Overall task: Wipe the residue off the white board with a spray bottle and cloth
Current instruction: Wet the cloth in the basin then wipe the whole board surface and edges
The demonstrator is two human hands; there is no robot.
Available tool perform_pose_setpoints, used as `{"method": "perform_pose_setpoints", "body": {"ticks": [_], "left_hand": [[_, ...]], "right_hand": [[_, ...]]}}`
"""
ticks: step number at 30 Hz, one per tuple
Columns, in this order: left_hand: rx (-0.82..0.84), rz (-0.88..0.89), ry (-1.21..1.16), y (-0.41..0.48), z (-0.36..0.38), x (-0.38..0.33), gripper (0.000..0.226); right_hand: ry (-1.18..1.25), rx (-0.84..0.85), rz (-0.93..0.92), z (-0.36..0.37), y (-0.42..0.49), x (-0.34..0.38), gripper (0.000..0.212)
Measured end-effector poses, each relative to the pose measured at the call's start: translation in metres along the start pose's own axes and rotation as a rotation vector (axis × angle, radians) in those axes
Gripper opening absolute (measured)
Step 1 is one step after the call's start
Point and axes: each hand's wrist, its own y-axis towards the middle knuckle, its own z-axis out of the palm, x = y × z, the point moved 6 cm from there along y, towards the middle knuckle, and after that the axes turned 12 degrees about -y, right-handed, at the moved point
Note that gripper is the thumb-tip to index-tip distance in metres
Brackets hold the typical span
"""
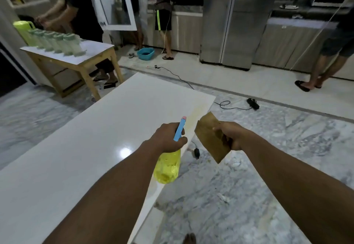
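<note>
Kitchen floor behind white board (pixel 92 138), yellow residue (pixel 195 115) at 12 o'clock. Left hand (pixel 166 138) wrapped round spray bottle (pixel 168 167) neck: light, slippery plastic. Right hand (pixel 231 136) pinching cloth (pixel 208 138): soft, floppy.

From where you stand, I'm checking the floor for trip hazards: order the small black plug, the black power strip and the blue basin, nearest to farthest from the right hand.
1. Black plug: on the floor beside the board's edge, just left of the right hand.
2. Power strip: on the floor ahead, slightly right.
3. Blue basin: far ahead, left, by the cabinets.
</note>
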Motion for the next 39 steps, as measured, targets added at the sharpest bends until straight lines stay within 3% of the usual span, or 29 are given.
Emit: {"method": "perform_pose_setpoints", "body": {"ticks": [9,17,21,25,27,31,39], "left_hand": [[-0.079,-0.145,-0.091,0.108,-0.008,0.032,0.020],[-0.195,-0.305,-0.145,0.188,0.002,0.059,0.014],[-0.270,-0.327,-0.204,0.209,0.006,0.068,0.016],[-0.312,-0.338,-0.220,0.219,0.005,0.075,0.013],[-0.321,-0.344,-0.219,0.219,0.003,0.078,0.014],[-0.337,-0.366,-0.216,0.209,0.003,0.084,0.015],[-0.412,-0.410,-0.207,0.155,-0.006,0.096,0.013]], "right_hand": [[-0.175,0.028,-0.006,-0.059,0.168,0.070,0.025],[-0.612,-0.127,-0.379,-0.075,0.329,0.175,0.043],[-0.743,-0.092,-0.546,-0.057,0.400,0.160,0.037],[-1.121,0.024,-0.651,-0.017,0.460,0.100,0.070],[-1.230,-0.050,-0.636,-0.005,0.463,0.087,0.065],[-1.206,-0.171,-0.664,0.004,0.451,0.080,0.067],[-1.232,-0.155,-0.770,0.068,0.381,0.041,0.064]]}}
